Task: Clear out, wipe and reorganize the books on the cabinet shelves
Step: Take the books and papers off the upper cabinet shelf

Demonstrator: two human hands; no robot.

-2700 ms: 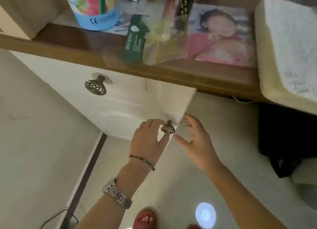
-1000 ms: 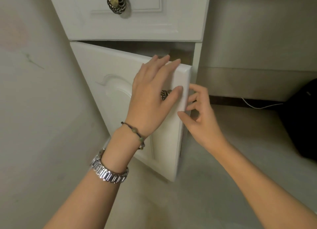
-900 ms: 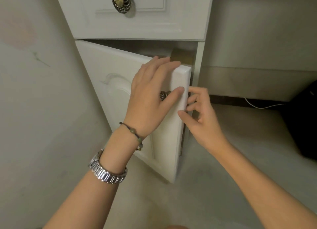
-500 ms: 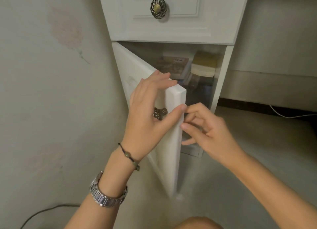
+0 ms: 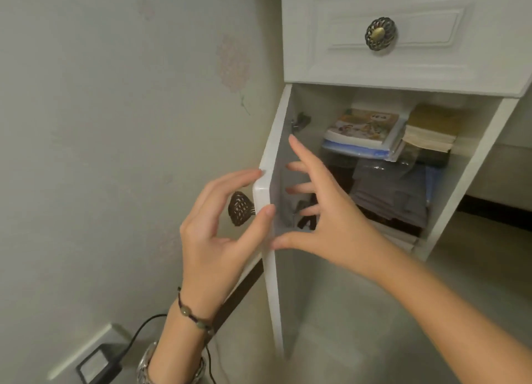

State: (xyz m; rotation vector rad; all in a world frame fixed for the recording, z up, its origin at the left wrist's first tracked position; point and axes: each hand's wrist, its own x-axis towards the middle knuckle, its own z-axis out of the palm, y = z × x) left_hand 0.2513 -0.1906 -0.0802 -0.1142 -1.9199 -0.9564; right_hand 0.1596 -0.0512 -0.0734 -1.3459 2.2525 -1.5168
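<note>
The white cabinet door (image 5: 271, 297) stands swung wide, its edge facing me. My left hand (image 5: 218, 239) is on its outer side by the dark lattice knob (image 5: 239, 209), thumb and forefinger touching the door's edge. My right hand (image 5: 331, 225) reaches past the inner face with fingers spread, holding nothing. Inside, on the upper shelf, an illustrated book (image 5: 362, 126) lies on a blue one, beside a stack of yellowed books (image 5: 429, 130). Below them lie grey folded items in clear plastic (image 5: 394, 193).
A closed drawer (image 5: 403, 64) with a round metal knob (image 5: 380, 34) sits above the compartment. The wall (image 5: 115, 153) runs close along the door's left. A black plug with its cable (image 5: 98, 363) sits in a low wall socket. Pale floor lies to the right.
The door has swung from nearly closed to wide open toward the wall, revealing the books. My left hand has loosened off the knob to the door's edge; my right hand has moved inside.
</note>
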